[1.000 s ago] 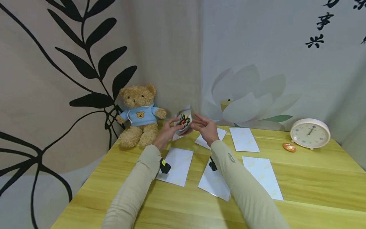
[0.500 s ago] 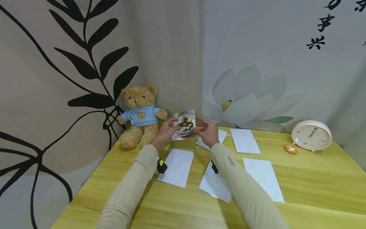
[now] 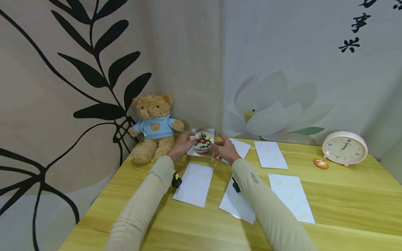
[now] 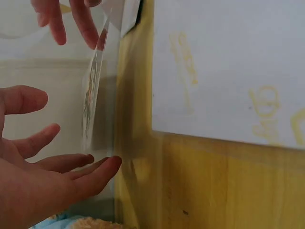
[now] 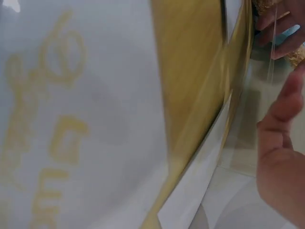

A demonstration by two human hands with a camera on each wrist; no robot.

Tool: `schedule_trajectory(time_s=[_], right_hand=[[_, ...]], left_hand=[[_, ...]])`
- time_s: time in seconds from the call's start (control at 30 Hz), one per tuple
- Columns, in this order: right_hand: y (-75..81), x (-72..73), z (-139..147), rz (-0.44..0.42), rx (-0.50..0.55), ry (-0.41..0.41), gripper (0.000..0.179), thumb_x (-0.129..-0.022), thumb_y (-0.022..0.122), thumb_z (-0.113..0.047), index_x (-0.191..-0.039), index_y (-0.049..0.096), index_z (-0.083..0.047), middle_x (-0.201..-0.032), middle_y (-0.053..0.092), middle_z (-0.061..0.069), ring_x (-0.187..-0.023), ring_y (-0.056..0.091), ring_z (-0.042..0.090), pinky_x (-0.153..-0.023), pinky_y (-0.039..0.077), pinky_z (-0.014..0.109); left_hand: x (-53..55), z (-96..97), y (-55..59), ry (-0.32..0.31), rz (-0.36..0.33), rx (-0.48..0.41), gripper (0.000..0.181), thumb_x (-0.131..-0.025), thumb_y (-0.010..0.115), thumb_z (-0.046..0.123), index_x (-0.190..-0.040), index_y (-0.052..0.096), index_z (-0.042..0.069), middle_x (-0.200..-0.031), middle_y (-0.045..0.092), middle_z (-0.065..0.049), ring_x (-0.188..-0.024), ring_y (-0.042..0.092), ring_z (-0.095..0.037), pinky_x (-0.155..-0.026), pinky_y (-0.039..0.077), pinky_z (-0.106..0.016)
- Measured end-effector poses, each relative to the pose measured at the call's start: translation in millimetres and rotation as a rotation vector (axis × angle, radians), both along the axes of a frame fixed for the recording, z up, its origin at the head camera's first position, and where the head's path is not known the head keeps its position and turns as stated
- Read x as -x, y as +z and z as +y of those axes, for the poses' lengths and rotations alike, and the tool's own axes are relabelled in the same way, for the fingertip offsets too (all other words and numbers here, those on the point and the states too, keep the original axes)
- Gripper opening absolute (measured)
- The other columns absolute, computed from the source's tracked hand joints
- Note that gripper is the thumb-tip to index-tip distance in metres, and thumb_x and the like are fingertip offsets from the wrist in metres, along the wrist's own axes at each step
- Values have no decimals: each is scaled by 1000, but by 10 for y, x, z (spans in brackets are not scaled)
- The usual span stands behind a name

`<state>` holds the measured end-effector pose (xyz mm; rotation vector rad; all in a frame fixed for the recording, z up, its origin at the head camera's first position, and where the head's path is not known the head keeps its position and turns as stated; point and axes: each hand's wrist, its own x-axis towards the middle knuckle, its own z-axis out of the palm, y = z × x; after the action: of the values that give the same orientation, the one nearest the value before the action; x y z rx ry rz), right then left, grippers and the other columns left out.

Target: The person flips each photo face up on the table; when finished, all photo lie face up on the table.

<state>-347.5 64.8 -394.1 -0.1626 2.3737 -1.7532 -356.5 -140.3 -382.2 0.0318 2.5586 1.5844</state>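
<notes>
A glossy picture card (image 3: 202,143) with a bowl of succulents printed on it is between my two hands at the table's back edge. The left wrist view shows this card (image 4: 93,86) nearly edge-on, steeply tilted. My left hand (image 3: 181,145) is at its left side, fingers spread and slightly bent; in the left wrist view the left hand (image 4: 57,157) has no fingers closed round it. On the other side, my right hand (image 3: 225,150) has loosely bent fingers, with a fingertip right at the card's edge in the left wrist view.
Several white cards with faint yellow marks, such as this white card (image 3: 193,184), lie on the wooden table (image 3: 188,230). A teddy bear (image 3: 154,127) in a blue hoodie sits at left. At right are a round clock (image 3: 345,148) and a small orange oval object (image 3: 321,164).
The picture card has turned from a slant to face the camera and come down lower at the back edge. Both hands have loosened from its sides.
</notes>
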Motion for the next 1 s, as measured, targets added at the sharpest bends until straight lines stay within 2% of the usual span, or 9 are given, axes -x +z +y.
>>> schedule_trajectory(time_s=[0.3, 0.53, 0.7, 0.8, 0.9, 1.0], right_hand=[[-94, 21, -45, -89, -19, 74, 83, -101, 59, -22, -164, 5, -19, -157, 39, 26, -55, 61, 13, -60, 58, 29], [-115, 14, -95, -107, -24, 86, 87, -99, 61, -25, -164, 3, -19, -156, 40, 28, -54, 61, 13, -59, 59, 30], [-123, 20, -95, -130, -69, 90, 87, -100, 60, -29, -164, 1, -22, -158, 38, 25, -55, 62, 14, -62, 59, 30], [-93, 20, -90, -142, -93, 106, 88, -100, 59, -32, -164, -2, -24, -159, 37, 24, -57, 63, 14, -66, 61, 31], [-27, 19, -66, -149, -100, 116, 89, -101, 59, -32, -163, -4, -24, -159, 37, 23, -61, 65, 15, -70, 62, 34], [63, 23, 7, -151, -110, 122, 87, -102, 57, -32, -164, -3, -21, -158, 39, 23, -71, 69, 22, -77, 62, 38]], left_hand=[[53, -63, -80, -57, -51, 89, 66, -101, 55, 27, -160, 27, 18, -167, 25, -11, -152, 29, -38, -121, 31, -57], [105, -63, -112, -98, -117, 222, 77, -99, 56, 31, -163, 15, 20, -169, 20, -10, -153, 24, -39, -122, 27, -60], [118, -45, -118, -125, -161, 245, 79, -100, 55, 33, -164, 10, 21, -170, 16, -11, -155, 20, -40, -124, 24, -59], [141, -40, -131, -138, -156, 234, 78, -100, 54, 30, -164, 9, 20, -170, 14, -10, -155, 18, -39, -124, 24, -59], [154, -32, -136, -150, -120, 212, 76, -101, 52, 27, -164, 9, 18, -170, 13, -10, -156, 17, -39, -124, 23, -58], [143, 9, -121, -148, -67, 209, 71, -102, 52, 26, -163, 17, 16, -169, 20, -11, -154, 22, -39, -123, 26, -58]])
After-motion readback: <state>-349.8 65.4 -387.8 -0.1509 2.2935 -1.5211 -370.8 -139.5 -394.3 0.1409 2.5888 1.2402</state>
